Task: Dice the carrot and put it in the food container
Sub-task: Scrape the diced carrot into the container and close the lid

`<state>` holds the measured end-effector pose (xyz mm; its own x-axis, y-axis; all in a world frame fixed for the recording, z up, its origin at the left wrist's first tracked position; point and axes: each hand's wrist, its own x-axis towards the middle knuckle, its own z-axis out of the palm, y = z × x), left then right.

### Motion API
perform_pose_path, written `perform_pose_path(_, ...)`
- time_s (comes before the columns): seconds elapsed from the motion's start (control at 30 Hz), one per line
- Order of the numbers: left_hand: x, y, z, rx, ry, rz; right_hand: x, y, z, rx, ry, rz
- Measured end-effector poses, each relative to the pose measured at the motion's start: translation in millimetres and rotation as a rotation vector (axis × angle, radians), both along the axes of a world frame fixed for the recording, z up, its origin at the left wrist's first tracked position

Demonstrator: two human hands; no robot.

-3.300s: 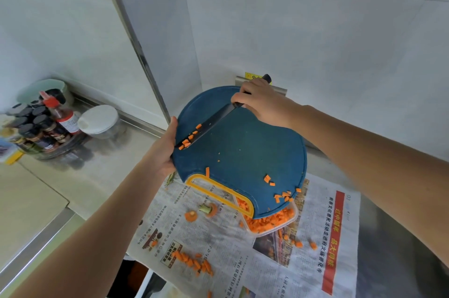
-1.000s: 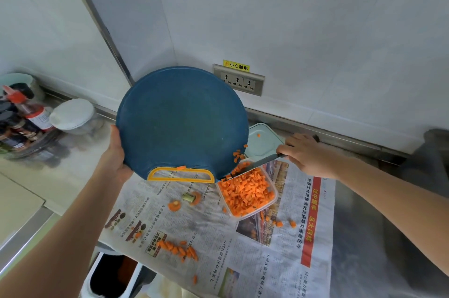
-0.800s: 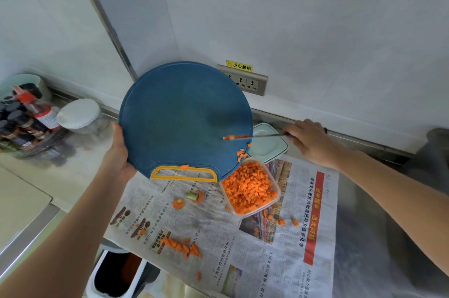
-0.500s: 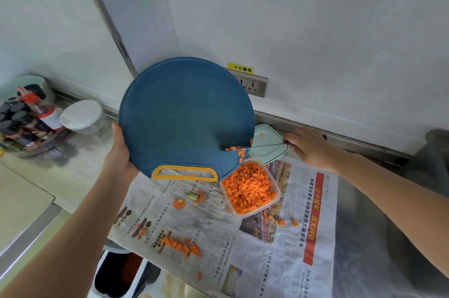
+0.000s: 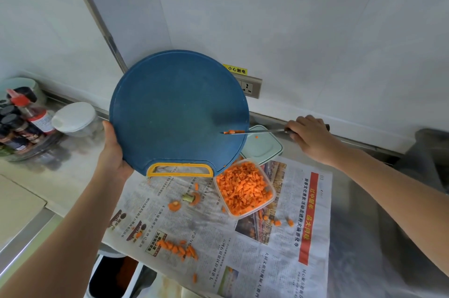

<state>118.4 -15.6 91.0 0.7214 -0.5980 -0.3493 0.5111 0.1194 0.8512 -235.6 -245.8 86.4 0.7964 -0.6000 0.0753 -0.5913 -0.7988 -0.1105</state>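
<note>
Newspaper (image 5: pixel 243 249), nearest me: a loose row of stray dice (image 5: pixel 178 249), with more scattered beside the container; risk, these get left behind unless I gather them. Carrot top (image 5: pixel 192 198), mid-sheet: waste; risk, swept in along with the strays. Container (image 5: pixel 273 197), on the paper: heaped to its rim with dice (image 5: pixel 243 188), and most of the carrot lies here; risk, anything added bounces off the heap onto the paper. My left hand (image 5: pixel 113 152): thumb hooked over the lower left edge of the board (image 5: pixel 175 108), fingers hidden behind it. The board is held steeply tilted, its low edge just over the container's far corner; risk, a slipping grip drops it and tips the container. Knife (image 5: pixel 257 131): tip on the board's right side, a few bits clinging near it; risk, they fall wide onto the lid (image 5: pixel 264 147) behind, where one orange speck shows. My right hand (image 5: pixel 308 137): curled round the knife handle; risk, a hasty scrape flicks dice past the rim.
</note>
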Motion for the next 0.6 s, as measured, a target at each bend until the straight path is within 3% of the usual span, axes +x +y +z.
perform_pose_path(0.2, -6.6, 4.6, 5.4, -0.027, 0.013, 0.021, 5.0, 5.6, -2.8, 0.004, 0.024, 0.01)
perform_pose_path(0.47, -5.8, 0.5, 7.9, -0.046, -0.004, 0.004, -21.4, 29.9, -13.2, -0.011, 0.314, 0.154)
perform_pose_path(0.6, -8.2, -2.4, 17.2, -0.072, -0.02, 0.001, -28.7, 24.8, -13.7, 0.016, 0.153, 0.099)
